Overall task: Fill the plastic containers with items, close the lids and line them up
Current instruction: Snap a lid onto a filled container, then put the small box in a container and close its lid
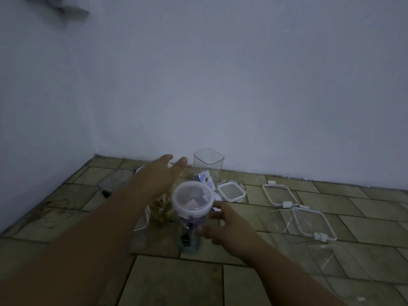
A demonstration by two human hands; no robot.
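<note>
A tall round clear container (191,219) with a white lid on top stands on the tiled floor, with small items inside. My right hand (229,226) grips its right side. My left hand (161,175) hovers above and behind it, fingers straight, holding nothing. Behind stands an empty tall square container (208,166) without a lid. Another container (160,212) with light-coloured items sits left of the round one, partly hidden by my left arm.
A small square lid (231,192) lies behind the round container. Rectangular white-rimmed lids (279,194) (313,224) and clear boxes (337,263) lie at the right. A flat container (114,180) sits at the left. A small purple packet (204,178) lies near the wall (220,85).
</note>
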